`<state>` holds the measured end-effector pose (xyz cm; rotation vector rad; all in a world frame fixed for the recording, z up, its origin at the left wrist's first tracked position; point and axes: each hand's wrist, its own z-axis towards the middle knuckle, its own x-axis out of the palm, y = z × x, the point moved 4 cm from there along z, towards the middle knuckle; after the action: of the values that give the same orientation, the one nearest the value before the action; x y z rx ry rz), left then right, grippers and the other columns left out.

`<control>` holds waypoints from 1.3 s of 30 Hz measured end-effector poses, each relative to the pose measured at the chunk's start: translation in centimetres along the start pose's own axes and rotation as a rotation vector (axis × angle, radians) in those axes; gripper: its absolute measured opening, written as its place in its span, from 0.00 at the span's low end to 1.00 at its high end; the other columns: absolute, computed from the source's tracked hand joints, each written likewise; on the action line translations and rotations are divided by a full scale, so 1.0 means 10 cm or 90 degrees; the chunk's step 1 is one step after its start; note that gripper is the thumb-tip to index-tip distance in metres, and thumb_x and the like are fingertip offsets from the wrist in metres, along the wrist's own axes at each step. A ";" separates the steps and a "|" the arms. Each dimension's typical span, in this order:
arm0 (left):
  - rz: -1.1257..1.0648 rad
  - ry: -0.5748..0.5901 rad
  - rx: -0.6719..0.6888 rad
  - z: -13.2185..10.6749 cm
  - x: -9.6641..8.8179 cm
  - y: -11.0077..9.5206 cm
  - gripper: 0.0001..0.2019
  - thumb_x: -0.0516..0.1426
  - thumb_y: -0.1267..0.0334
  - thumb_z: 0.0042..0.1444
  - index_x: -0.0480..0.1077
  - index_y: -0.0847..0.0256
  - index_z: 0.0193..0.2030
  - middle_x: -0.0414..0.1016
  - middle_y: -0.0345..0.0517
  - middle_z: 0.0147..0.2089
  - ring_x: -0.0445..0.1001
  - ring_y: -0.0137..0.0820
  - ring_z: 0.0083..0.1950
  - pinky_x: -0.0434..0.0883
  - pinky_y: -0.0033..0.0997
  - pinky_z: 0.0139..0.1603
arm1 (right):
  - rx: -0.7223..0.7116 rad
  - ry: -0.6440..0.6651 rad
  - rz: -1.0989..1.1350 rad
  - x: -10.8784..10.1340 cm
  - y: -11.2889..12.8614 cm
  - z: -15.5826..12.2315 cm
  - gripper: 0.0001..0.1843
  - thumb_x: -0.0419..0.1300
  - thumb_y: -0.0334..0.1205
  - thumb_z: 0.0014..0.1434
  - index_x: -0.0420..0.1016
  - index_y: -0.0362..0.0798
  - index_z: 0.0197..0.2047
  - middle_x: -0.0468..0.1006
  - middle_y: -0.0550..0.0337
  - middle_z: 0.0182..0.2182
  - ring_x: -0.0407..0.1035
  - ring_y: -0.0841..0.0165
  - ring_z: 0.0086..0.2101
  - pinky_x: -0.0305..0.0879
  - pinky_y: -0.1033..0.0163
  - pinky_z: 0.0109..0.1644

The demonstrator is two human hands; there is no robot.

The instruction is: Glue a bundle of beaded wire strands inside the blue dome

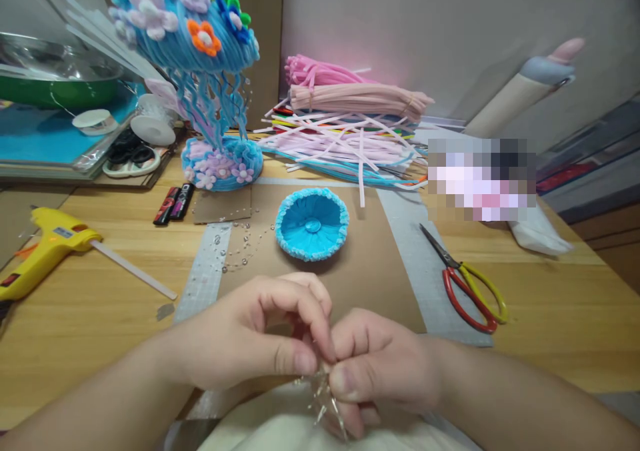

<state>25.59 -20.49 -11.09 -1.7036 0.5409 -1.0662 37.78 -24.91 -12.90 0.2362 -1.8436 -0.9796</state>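
My left hand (260,334) and my right hand (380,364) meet at the near edge of the table, both pinched on a thin clear beaded strand (325,401) that hangs in small loops below my fingertips. Just beyond my hands a blue fuzzy bowl-shaped piece (312,224) lies open side up on a brown cardboard sheet (370,271). More clear beaded thread (235,247) lies on the cardboard to the bowl's left.
A yellow glue gun (45,247) lies at the left, red-and-yellow scissors (470,284) at the right. A blue pipe-cleaner jellyfish figure (205,71) with flowers stands at the back, beside a heap of pipe cleaners (350,131). Two lighters (174,204) lie near its base.
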 end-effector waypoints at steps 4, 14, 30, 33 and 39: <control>-0.033 0.007 -0.001 0.01 0.03 0.01 0.03 0.64 0.65 0.51 0.77 0.61 0.30 0.64 0.42 0.37 0.66 0.26 0.35 0.65 0.24 0.37 | 0.051 0.048 0.008 0.01 0.01 0.00 0.25 0.62 0.54 0.55 0.70 0.40 0.20 0.62 0.67 0.14 0.54 0.79 0.15 0.47 0.71 0.17; -0.070 -0.069 0.029 0.04 0.07 0.11 0.04 0.62 0.67 0.52 0.74 0.64 0.28 0.65 0.41 0.32 0.65 0.25 0.32 0.63 0.22 0.33 | -0.030 0.040 0.035 -0.03 -0.10 0.06 0.25 0.62 0.52 0.57 0.70 0.39 0.21 0.62 0.66 0.14 0.53 0.81 0.14 0.47 0.72 0.17; -0.030 -0.210 0.053 0.00 -0.08 0.05 0.17 0.61 0.49 0.51 0.67 0.62 0.28 0.64 0.40 0.29 0.63 0.28 0.32 0.63 0.26 0.34 | -0.284 -0.272 -0.524 0.00 0.27 -0.09 0.18 0.50 0.36 0.64 0.69 0.44 0.24 0.63 0.64 0.19 0.58 0.75 0.22 0.56 0.69 0.28; 0.082 -0.208 0.045 -0.02 -0.07 0.01 0.13 0.62 0.54 0.52 0.67 0.61 0.30 0.65 0.39 0.30 0.64 0.27 0.33 0.62 0.24 0.34 | -0.294 -0.308 -0.580 -0.01 0.31 -0.10 0.17 0.50 0.34 0.63 0.68 0.44 0.23 0.63 0.65 0.19 0.58 0.75 0.22 0.55 0.69 0.28; 0.172 -0.295 0.050 -0.01 -0.09 -0.03 0.08 0.61 0.62 0.53 0.69 0.62 0.27 0.66 0.38 0.27 0.62 0.26 0.31 0.60 0.24 0.31 | -0.241 -0.260 -0.473 -0.03 0.24 -0.08 0.19 0.50 0.40 0.65 0.68 0.44 0.24 0.62 0.65 0.18 0.56 0.75 0.21 0.54 0.69 0.26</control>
<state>25.02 -19.72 -11.12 -1.6800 0.4075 -0.4704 39.21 -23.61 -11.24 0.5391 -1.9061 -1.9862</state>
